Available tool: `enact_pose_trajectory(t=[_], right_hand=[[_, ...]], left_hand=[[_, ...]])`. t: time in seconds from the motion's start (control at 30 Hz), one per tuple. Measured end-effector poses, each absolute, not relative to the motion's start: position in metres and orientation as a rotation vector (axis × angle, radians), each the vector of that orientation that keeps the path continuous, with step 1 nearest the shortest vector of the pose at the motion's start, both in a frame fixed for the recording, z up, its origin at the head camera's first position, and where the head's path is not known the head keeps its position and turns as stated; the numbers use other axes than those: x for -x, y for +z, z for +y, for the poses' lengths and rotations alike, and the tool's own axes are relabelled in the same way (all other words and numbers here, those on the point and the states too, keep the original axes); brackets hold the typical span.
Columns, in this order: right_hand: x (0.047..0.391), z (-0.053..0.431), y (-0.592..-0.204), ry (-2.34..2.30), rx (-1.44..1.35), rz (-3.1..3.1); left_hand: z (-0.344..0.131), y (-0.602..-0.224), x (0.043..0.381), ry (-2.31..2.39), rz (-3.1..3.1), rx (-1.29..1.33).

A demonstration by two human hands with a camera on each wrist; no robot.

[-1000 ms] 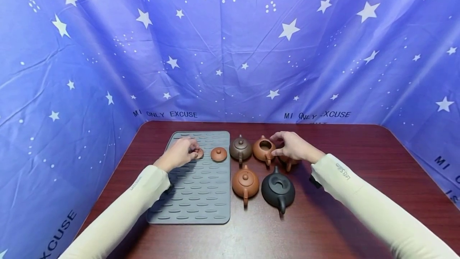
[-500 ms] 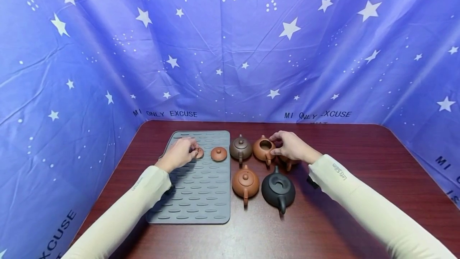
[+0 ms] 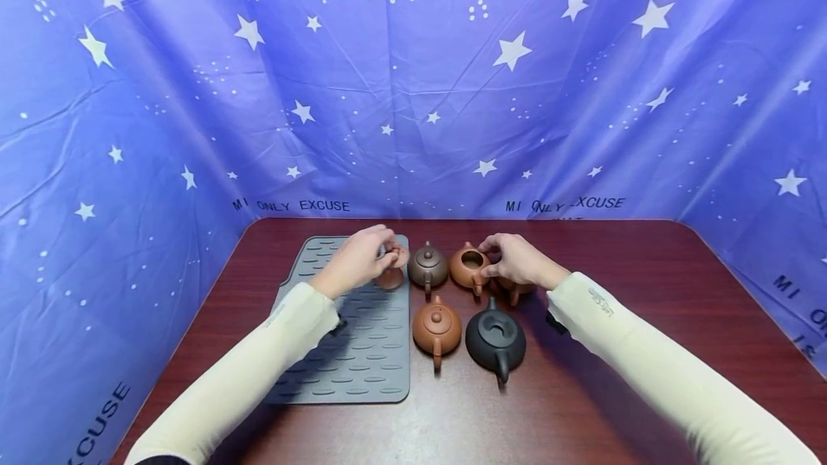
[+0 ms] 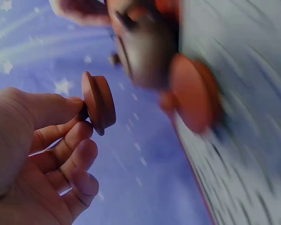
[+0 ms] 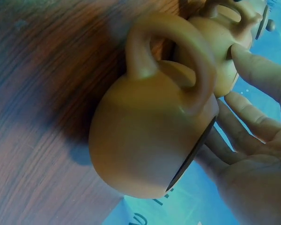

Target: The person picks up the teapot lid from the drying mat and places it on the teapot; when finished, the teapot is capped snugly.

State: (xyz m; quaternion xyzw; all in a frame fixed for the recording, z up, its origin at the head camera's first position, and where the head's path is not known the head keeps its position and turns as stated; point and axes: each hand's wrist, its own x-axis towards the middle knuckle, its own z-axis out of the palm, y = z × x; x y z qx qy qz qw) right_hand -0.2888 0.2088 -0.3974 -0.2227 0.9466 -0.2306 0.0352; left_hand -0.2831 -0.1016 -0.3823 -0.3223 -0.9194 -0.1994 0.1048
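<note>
My left hand (image 3: 357,262) pinches a small reddish-brown teapot lid (image 4: 100,101) by its knob between thumb and fingers, raised above the grey mat (image 3: 349,372). Below it, a second orange lid (image 4: 195,93) lies knob up near the mat's right edge. At the back, my right hand (image 3: 522,262) holds an orange lidless teapot (image 3: 461,275) by its sides between thumb and fingers; its dark opening shows. Another orange lidless teapot (image 5: 136,131) stands just right of that one, partly hidden under the right hand in the head view.
Beside the mat stands a dark brown lidded teapot (image 3: 427,269). Nearer are an orange lidded teapot (image 3: 436,326) and a larger black teapot (image 3: 495,339). A blue star-patterned cloth (image 3: 413,92) rises behind and beside the dark red table (image 3: 614,372).
My left hand has lifted the small lid off the mat and moved it right, over the second lid. The right hand stays on the lidless teapot. The head view has shifted slightly.
</note>
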Motion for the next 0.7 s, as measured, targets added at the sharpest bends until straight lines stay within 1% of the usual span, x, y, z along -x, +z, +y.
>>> enact_pose_trajectory(t=[0.3, 0.7], right_hand=[[0.289, 0.206, -0.396, -0.661, 0.680, 2.924], [0.289, 0.209, -0.394, -0.698, 0.670, 2.909]], left_hand=[[-0.033, -0.374, 0.295, -0.585, -2.708, 1.103], [0.016, -0.382, 0.313, -0.463, -2.831, 1.157]])
